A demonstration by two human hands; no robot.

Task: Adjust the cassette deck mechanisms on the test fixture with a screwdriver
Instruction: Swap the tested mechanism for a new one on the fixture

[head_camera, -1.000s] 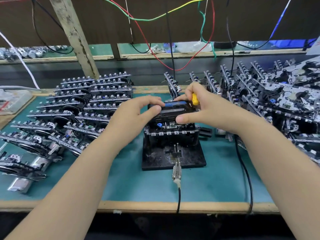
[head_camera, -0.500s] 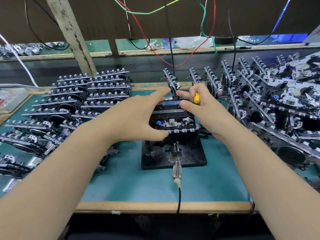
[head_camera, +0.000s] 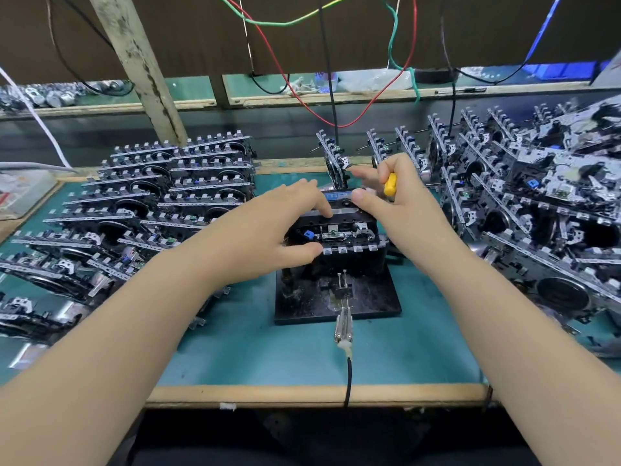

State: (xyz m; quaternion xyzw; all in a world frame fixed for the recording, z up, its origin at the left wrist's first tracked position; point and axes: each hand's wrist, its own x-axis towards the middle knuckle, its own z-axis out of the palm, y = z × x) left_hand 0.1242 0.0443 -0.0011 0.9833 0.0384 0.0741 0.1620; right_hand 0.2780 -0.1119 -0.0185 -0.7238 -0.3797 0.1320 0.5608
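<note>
Seating step, by the look of it, not yet the adjusting itself. Cassette deck mechanism sitting on the black test fixture at the middle of the green bench, with a cabled probe running in from the near edge. Left hand spread over the left side of the mechanism, fingers fairly straight along its far edge, thumb pressed against the near left corner; bracing rather than gripping. Right hand at the far right corner, curled round a yellow-handled screwdriver, thumb touching the blue strip along the far edge of the mechanism. Screwdriver blade hidden behind the fingers, so impossible to say whether pointed at anything yet. Stacked rows of mechanisms to the left, a looser heap to the right, neither touched. Next move likely calls for freeing the right thumb, turning the blade down onto the adjusting screw near the middle of the mechanism, and keeping the left hand pressing so nothing shifts on the fixture.
</note>
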